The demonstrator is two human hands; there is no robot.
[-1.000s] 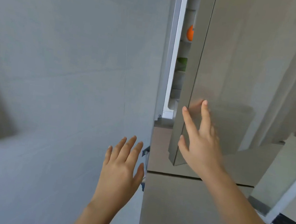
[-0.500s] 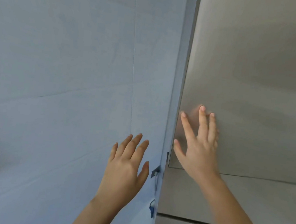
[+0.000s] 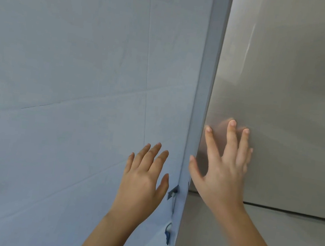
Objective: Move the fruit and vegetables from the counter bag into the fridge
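Note:
The steel fridge door (image 3: 295, 99) fills the right half of the view and is closed flat against the fridge. My right hand (image 3: 221, 167) lies spread on it near its lower left corner, fingertips touching the metal, holding nothing. My left hand (image 3: 144, 178) hovers open in front of the tiled wall, just left of the fridge's edge, also empty. No fruit, vegetables or bag are in sight; the fridge's inside is hidden behind the door.
A pale grey-blue tiled wall (image 3: 68, 90) covers the left half. A lower fridge drawer front (image 3: 266, 239) sits under the door. Small blue clips (image 3: 167, 235) hang along the fridge's left side edge.
The fridge door swung from partly open, with an orange item visible inside, to fully closed under my right hand. My left hand stayed beside the wall.

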